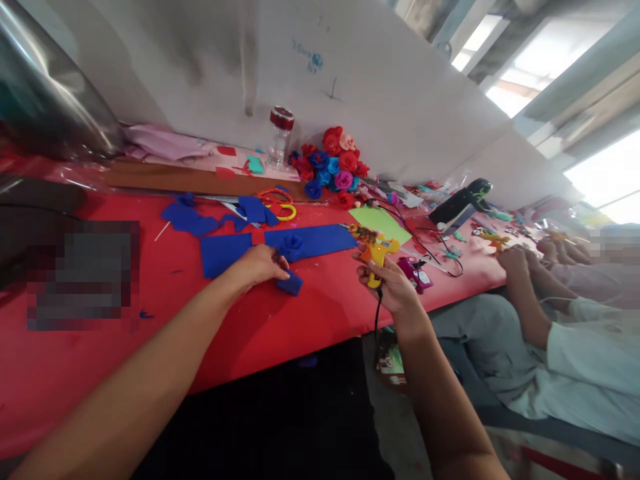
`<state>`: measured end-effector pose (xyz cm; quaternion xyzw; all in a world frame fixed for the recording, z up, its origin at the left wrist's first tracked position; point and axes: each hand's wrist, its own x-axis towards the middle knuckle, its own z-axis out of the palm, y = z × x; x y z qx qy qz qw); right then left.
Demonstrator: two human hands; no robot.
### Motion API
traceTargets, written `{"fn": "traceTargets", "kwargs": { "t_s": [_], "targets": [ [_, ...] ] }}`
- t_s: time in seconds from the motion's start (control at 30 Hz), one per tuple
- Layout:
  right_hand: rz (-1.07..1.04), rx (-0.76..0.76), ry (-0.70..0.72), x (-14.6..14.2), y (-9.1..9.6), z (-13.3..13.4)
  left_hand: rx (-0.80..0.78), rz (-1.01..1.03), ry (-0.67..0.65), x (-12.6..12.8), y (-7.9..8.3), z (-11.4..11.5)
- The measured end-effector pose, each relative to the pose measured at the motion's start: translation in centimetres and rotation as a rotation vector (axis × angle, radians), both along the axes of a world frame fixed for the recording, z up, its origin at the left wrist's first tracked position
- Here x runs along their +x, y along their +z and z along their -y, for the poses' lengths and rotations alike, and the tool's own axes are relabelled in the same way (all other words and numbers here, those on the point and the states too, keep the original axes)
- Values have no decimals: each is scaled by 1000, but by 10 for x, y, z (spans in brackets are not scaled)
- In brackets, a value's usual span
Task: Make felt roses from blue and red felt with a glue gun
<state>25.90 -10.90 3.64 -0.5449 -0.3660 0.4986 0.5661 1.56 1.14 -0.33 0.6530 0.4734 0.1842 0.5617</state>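
My right hand is wrapped around a yellow hot glue gun, its nozzle pointing left and its black cord hanging down. My left hand is closed, with thumb and fingers at the edge of a small blue piece of felt-like sheet. Behind that hand lies a long blue strip on the red table. A blue flower sits on the strip, and a small red piece crosses it.
Blue scraps and scissors with yellow and orange handles lie behind the strip. Artificial flowers and a glass jar stand by the wall. A green sheet and a black bottle are rightward, where co-workers' hands work.
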Motion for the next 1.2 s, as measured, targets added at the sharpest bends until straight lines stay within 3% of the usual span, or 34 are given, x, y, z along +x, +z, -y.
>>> {"fn": "traceTargets", "kwargs": {
  "t_s": [0.23, 0.47, 1.03, 1.2],
  "targets": [
    [471, -179, 297, -19, -23, 23, 47, -42, -77, -1, -1, -3],
    [759, -231, 353, -36, -33, 21, 104, -90, -95, -1, -4, -4],
    [881, -300, 418, -35, -19, 18, 192, -257, -196, 0, 8, 0],
    [890, -322, 359, -29, -22, 15, 228, -307, -204, 0, 12, 1]
  ]
}}
